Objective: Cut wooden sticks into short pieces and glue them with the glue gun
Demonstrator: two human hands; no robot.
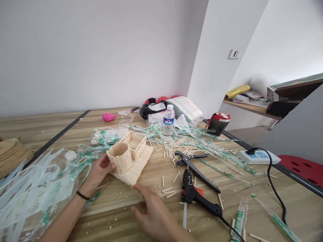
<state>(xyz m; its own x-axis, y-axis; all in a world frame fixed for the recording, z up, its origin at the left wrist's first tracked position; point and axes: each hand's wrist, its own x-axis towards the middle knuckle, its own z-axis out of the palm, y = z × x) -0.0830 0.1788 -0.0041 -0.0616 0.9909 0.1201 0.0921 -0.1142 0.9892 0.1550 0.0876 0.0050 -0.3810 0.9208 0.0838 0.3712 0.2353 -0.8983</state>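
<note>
A small model made of wooden sticks is tilted on the table, with a stick base, a round stick cup and a rectangular stick box behind it. My left hand grips the cup's left side, thumb in front; its other fingers are partly hidden. At the base's front corner, my right hand has its index finger stretched toward the edge and its thumb apart. Whether that fingertip touches the base, I cannot tell. A black glue gun lies to the right, beside black-handled cutters.
Cut sticks and torn wrappers litter the table behind a water bottle. Clear glue sticks lie at left. Wrapped stick bundles and pink yarn sit farther back. A power strip is at right.
</note>
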